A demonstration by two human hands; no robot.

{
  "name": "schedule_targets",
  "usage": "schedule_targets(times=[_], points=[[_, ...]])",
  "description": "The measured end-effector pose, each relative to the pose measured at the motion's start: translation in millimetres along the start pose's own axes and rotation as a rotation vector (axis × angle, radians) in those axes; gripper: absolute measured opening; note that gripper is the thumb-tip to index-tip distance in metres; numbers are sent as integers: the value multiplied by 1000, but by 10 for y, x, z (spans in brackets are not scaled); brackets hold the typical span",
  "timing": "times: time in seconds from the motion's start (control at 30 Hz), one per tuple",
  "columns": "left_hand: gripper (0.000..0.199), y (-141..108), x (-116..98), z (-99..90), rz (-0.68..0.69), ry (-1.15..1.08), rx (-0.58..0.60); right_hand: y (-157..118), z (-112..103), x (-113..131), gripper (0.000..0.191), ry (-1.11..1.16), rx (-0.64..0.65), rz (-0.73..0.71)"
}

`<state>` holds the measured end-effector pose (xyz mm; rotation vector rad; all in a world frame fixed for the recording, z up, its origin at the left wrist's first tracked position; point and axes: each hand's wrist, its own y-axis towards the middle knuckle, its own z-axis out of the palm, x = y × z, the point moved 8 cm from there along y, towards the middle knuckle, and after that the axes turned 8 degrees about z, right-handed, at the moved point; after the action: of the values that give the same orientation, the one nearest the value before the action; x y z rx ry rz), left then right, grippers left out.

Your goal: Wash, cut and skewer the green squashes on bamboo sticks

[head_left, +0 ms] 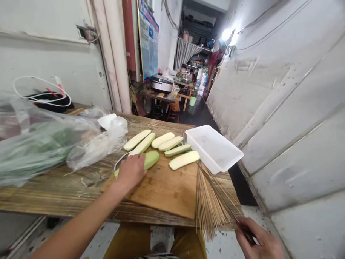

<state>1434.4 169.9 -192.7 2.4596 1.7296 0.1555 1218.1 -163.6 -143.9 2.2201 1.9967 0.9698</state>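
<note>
Pale green squash [151,159] lies under my left hand [131,171], its fingers spread and pressing down on the wooden cutting board [163,194], while, watching remotely, I see my right hand [258,240] pinching a dark tool handle [245,231] just beside the fanned bamboo skewers [210,202].

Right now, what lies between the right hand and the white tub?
In the head view, fanned bamboo skewers lie between the right hand and the white tub.

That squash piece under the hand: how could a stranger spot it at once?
On the wooden table, find the cutting board. Among its pale slices, the squash piece under the left hand shows darker green skin, unlike its neighbours' pale cut faces.
</note>
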Motion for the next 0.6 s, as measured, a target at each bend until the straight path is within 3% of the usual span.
schedule_targets(times=[0.17,0.33,0.5,0.6], points=[[54,-289,-41,131,338,-165,-143,245,220,253,30,4,270,53],[50,-397,-367,211,733,-247,-226,497,434,375,33,-31,415,114],[49,-350,-611,261,925,-150,-283,736,666,521,29,-43,523,101],[52,-379,-636,285,939,-90,-241,868,775,668,29,-59,568,36]])
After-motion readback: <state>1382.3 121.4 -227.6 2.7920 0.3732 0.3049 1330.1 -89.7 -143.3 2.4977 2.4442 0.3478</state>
